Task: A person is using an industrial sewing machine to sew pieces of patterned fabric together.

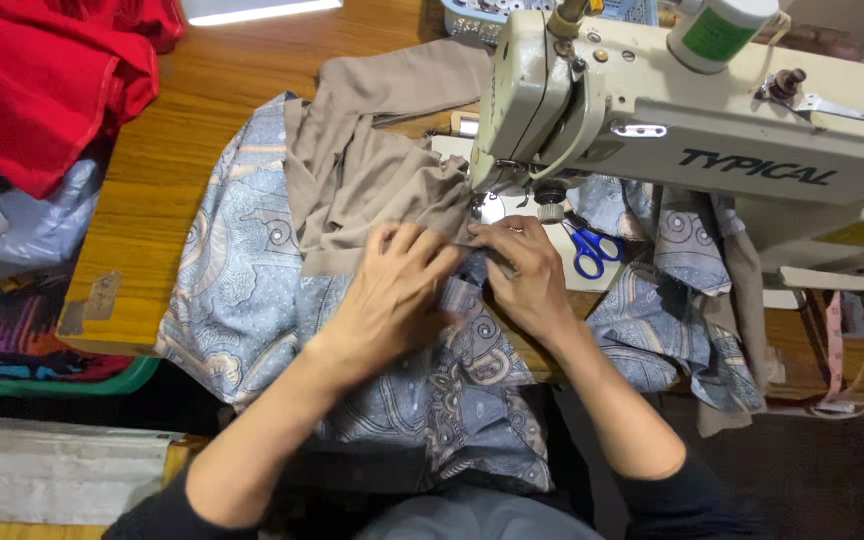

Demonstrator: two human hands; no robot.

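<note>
A cream industrial sewing machine (692, 130) spans the right half of the wooden table (182, 130), its head at centre and its long body running off to the right. Under and around it spreads the blue-grey paisley fabric (252, 290), draped over the table's near edge into the person's lap and bunched again to the right under the machine arm. On top lies a plain beige fabric (372, 170), its long axis running from the upper left down toward the needle area, where it is folded and gathered.

The left hand (392, 295) lies palm down, fingers spread and curled lightly, pressing the beige edge onto the paisley cloth just before the presser foot. The right hand (527, 275) sits just beside it, fingers bent, pinching the seam flat at the needle plate. Both forearms angle up from the lower edge, converging.

Blue-handled scissors (592, 250) rest just right of the right hand.
</note>
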